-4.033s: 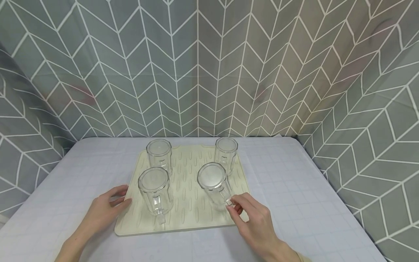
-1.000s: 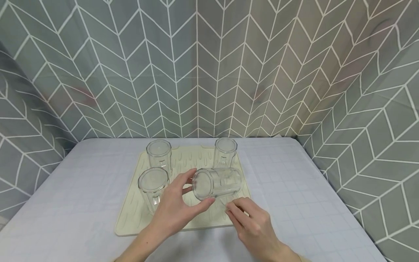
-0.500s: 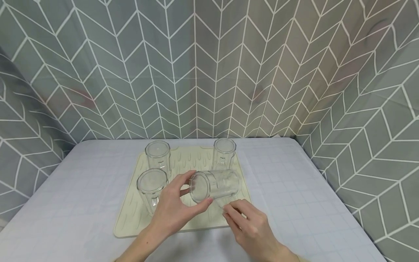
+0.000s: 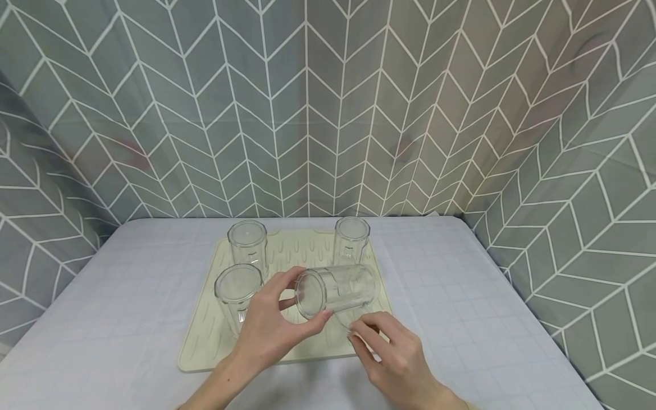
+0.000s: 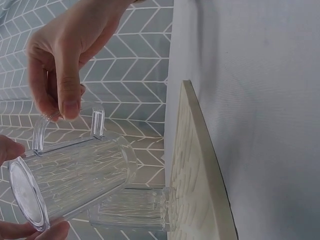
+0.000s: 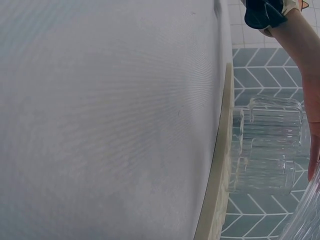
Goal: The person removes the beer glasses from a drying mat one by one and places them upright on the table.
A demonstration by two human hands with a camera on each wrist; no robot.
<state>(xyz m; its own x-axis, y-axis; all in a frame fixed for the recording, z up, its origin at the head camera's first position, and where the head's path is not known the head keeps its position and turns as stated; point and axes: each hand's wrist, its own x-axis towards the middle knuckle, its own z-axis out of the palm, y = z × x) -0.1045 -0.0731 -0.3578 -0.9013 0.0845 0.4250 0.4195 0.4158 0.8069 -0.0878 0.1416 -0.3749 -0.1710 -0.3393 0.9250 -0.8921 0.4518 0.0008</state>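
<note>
A clear mug (image 4: 353, 287) is held on its side above the mat, its flat base towards the left. Around that base end my left hand (image 4: 277, 319) grips it, thumb below and fingers behind. My right hand (image 4: 392, 353) pinches the mug's handle, which points down towards me. In the left wrist view, the right hand (image 5: 67, 60) has thumb and fingers on the handle, and fingertips of the left hand (image 5: 10, 148) hold the base rim. The right wrist view catches only part of the held mug (image 6: 305, 215) and the left hand (image 6: 314, 145).
A cream ribbed drying mat (image 4: 294, 245) lies on the white-clothed table (image 4: 451, 296). Three similar mugs stand upside down on it: back left (image 4: 248, 245), back right (image 4: 351, 236) and front left (image 4: 238, 285). A grey patterned curtain (image 4: 328, 114) hangs behind.
From tilted with its base up on the mat, the mug has been raised and turned sideways. My left hand has left the mat's edge and gripped the base. Hardly anything moved in the last half second.
</note>
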